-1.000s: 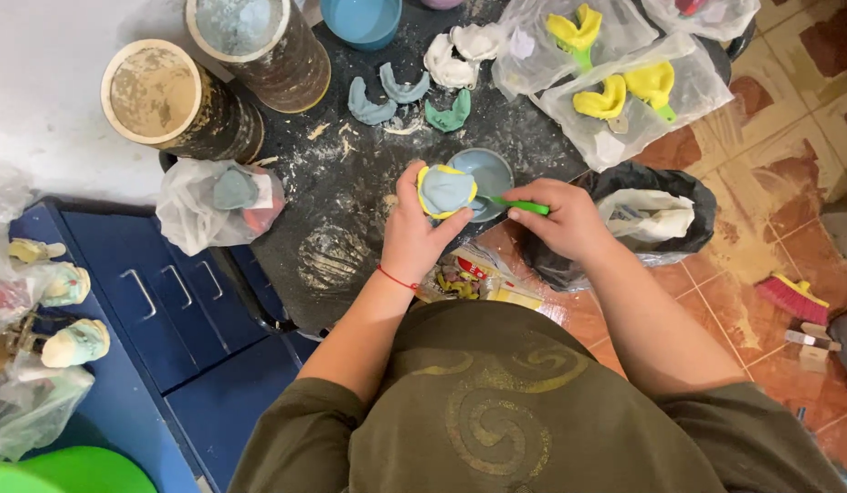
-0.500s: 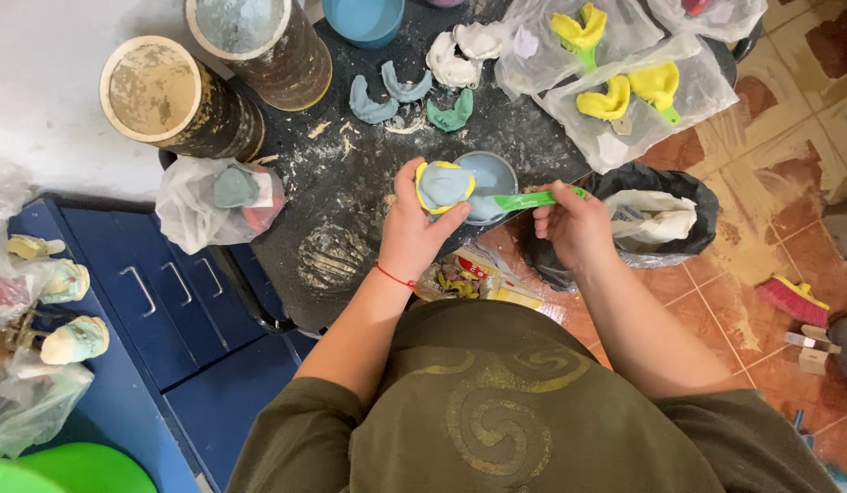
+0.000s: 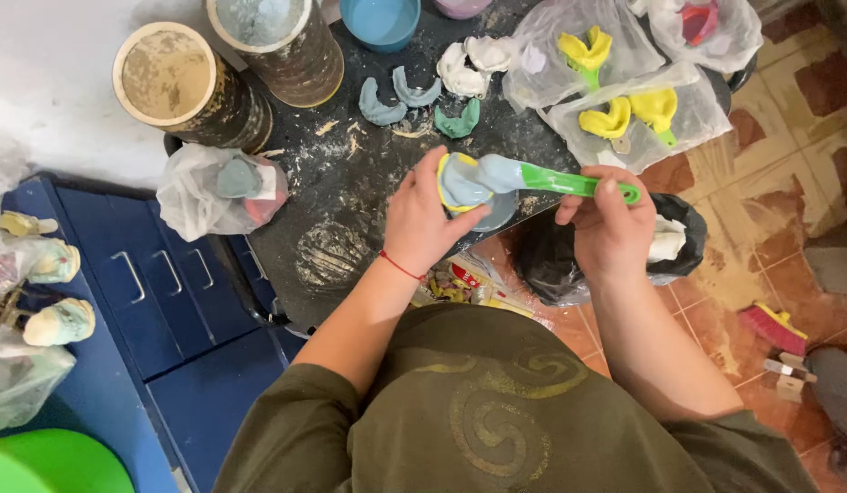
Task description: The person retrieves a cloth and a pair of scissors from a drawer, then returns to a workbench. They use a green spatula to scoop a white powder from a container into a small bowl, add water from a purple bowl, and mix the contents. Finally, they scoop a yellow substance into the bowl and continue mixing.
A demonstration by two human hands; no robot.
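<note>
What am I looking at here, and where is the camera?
The camera sits on a person's head and looks straight down, so you see their own arms and olive shirt. No machine is involved, only bare hands. The left hand holds a yellow horseshoe-shaped tray filled with pale blue paste. The right hand holds a green-handled spatula, its paste-coated blade resting on the tray. Below is a dusty black tabletop with loose grey and white jaw-shaped casts, clear bags of yellow trays, two tall cylindrical containers and a blue bowl.
</note>
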